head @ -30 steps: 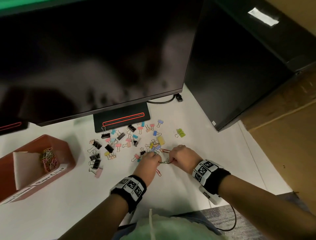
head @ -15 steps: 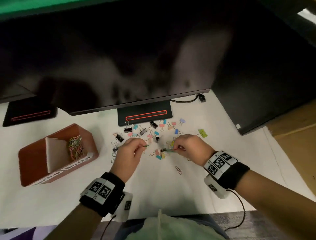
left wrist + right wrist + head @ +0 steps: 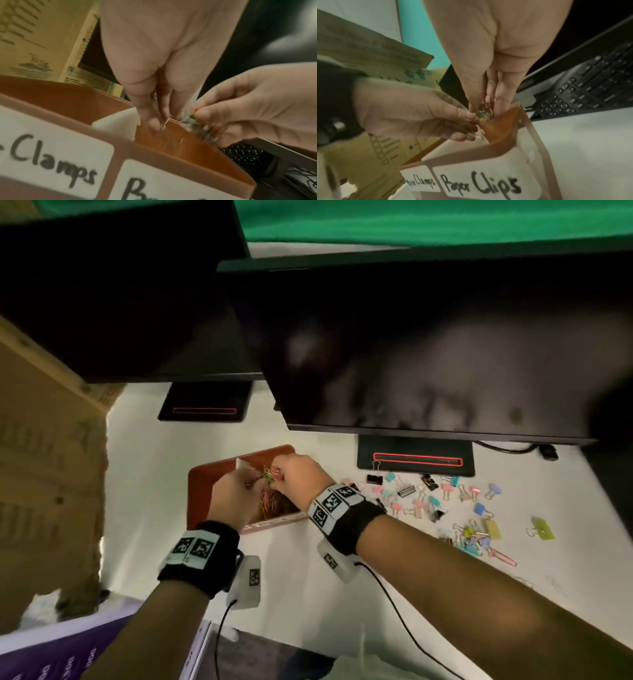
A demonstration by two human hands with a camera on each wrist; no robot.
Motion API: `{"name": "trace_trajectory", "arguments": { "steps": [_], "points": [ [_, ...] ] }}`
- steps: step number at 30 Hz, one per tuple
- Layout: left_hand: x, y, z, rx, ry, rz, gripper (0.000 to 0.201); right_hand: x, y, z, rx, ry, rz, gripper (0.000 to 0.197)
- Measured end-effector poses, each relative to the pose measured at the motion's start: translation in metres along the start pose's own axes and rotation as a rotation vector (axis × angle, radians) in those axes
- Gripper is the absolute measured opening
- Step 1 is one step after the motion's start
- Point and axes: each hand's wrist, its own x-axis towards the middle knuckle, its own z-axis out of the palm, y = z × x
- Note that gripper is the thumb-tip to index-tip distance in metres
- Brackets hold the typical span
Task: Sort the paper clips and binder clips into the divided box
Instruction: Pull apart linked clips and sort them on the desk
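Observation:
A brown divided box (image 3: 205,484) stands on the white desk, with a white divider (image 3: 116,125) and labels "Clamps" (image 3: 51,155) and "Paper Clips" (image 3: 479,182). Both hands hover over the paper-clip compartment, which holds a coloured pile of paper clips (image 3: 274,505). My right hand (image 3: 279,474) pinches a small bunch of paper clips (image 3: 483,112) at its fingertips. My left hand (image 3: 253,480) meets it fingertip to fingertip and pinches a thin clip (image 3: 165,122). Several coloured and black binder clips (image 3: 428,498) lie scattered on the desk to the right.
Two dark monitors (image 3: 428,354) overhang the desk, their stands (image 3: 416,457) behind the clips. A pink paper clip (image 3: 503,558) lies near the right forearm. Cardboard boxes (image 3: 44,474) stand on the left. A black keyboard (image 3: 590,88) lies beyond the box.
Both hands left the scattered clips and moved left to the box, carrying paper clips. The head view swung left with them.

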Motion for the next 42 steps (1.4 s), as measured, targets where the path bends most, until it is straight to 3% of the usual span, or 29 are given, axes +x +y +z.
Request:
{"name": "trace_trajectory", "arguments": {
  "steps": [4, 6, 9, 12, 16, 18, 21, 25, 35, 38, 42],
  "points": [
    [0.001, 0.001, -0.004, 0.071, -0.02, 0.119, 0.027, -0.004, 0.005, 0.006, 0.073, 0.018, -0.052, 0.039],
    [-0.007, 0.012, -0.004, 0.002, -0.022, 0.276, 0.028, -0.023, 0.019, -0.002, 0.155, 0.067, -0.121, 0.036],
    [-0.027, 0.043, 0.014, -0.122, -0.159, 0.436, 0.027, -0.068, 0.062, -0.019, 0.12, 0.146, -0.113, 0.026],
    [-0.045, 0.075, 0.051, -0.102, -0.359, 0.587, 0.025, -0.127, 0.126, -0.034, 0.018, 0.229, 0.064, 0.021],
    [-0.076, 0.116, 0.11, -0.026, -0.6, 0.726, 0.026, -0.213, 0.209, -0.046, -0.049, 0.223, 0.435, 0.022],
    [-0.096, 0.132, 0.139, 0.01, -0.696, 0.773, 0.028, -0.248, 0.239, -0.044, -0.045, 0.245, 0.541, 0.025],
    [-0.119, 0.151, 0.176, 0.088, -0.786, 0.82, 0.031, -0.276, 0.259, -0.038, -0.036, 0.189, 0.597, 0.029],
    [-0.134, 0.16, 0.211, 0.204, -0.839, 0.877, 0.035, -0.273, 0.269, -0.029, -0.064, 0.147, 0.553, 0.033],
    [-0.144, 0.173, 0.239, 0.267, -0.761, 0.851, 0.01, -0.258, 0.28, -0.038, -0.044, 0.038, 0.443, 0.017],
    [-0.145, 0.172, 0.24, 0.287, -0.763, 0.838, 0.008, -0.267, 0.287, -0.045, 0.059, 0.085, 0.401, 0.014],
    [-0.143, 0.18, 0.242, 0.142, -0.707, 0.728, 0.015, -0.294, 0.3, -0.053, 0.116, 0.146, 0.458, 0.025]
  ]
}}
